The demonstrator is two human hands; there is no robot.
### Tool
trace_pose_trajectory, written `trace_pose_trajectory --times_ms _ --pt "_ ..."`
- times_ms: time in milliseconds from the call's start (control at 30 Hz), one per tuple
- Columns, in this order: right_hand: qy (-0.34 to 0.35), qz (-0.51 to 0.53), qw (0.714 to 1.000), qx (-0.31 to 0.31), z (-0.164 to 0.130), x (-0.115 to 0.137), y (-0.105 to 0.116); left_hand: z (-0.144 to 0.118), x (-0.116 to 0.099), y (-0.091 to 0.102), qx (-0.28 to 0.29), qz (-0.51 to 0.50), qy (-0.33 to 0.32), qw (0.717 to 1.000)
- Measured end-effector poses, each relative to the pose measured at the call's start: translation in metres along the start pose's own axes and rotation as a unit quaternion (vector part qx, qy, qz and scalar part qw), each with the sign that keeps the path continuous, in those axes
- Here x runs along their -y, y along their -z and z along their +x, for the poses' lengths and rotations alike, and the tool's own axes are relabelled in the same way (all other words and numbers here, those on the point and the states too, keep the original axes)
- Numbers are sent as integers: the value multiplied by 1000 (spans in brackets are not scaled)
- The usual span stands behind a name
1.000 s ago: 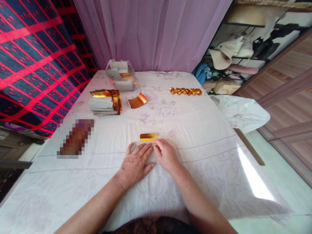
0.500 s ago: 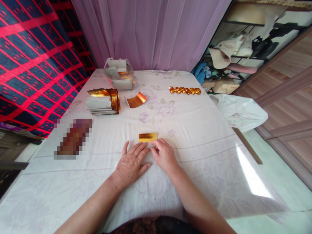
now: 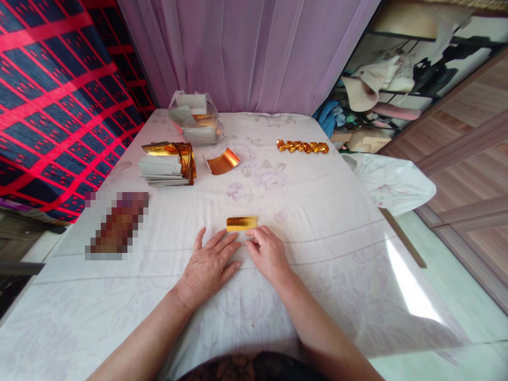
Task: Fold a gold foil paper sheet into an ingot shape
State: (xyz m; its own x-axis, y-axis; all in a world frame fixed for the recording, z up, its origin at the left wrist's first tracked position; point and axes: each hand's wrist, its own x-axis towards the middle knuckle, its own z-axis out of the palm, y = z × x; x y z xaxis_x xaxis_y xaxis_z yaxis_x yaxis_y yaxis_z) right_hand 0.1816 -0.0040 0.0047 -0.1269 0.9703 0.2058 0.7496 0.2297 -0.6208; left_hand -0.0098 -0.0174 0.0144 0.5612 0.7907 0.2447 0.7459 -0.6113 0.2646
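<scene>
A folded strip of gold foil paper (image 3: 241,223) lies flat on the table in front of my hands. My left hand (image 3: 210,264) rests with its fingers stretched out and thumb apart, its fingertips at the strip's near edge. At the near right corner of the strip, my right hand (image 3: 268,254) is closed, with thumb and forefinger brought together on the edge; the exact hold is partly hidden by the fingers. Farther off, a single curved sheet of gold foil paper (image 3: 223,162) lies beside a stack of foil sheets (image 3: 164,172) with pale backs.
A clear plastic bag (image 3: 196,119) with more foil sheets stands at the table's back left. A row of folded gold foil pieces (image 3: 302,146) lies at back right. A blurred reddish object (image 3: 119,225) is on the left. A white bag (image 3: 397,182) hangs by the right edge.
My left hand has shifted very slightly left along the near edge of the strip. My right hand and the foil strip stay almost where they were.
</scene>
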Motion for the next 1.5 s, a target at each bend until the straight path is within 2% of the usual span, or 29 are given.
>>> trace_pose_trajectory --times_ms 433,633,833,1067,1233,1500 --pt "2 -1 1000 6 0 0 0 -1 11 8 -30 -31 15 999" --pt "1 -1 1000 8 0 -1 0 0 14 11 -43 -10 -2 999" --pt "9 -35 999 5 0 6 0 0 7 14 -39 24 -16 999" --pt "1 -102 995 -11 1 12 -5 -1 -2 8 -29 52 -6 998" --pt "-3 -79 997 -14 1 11 -6 -2 -2 7 -24 49 7 999" --pt "-9 -12 1000 19 3 5 0 -2 -1 8 -23 43 10 999"
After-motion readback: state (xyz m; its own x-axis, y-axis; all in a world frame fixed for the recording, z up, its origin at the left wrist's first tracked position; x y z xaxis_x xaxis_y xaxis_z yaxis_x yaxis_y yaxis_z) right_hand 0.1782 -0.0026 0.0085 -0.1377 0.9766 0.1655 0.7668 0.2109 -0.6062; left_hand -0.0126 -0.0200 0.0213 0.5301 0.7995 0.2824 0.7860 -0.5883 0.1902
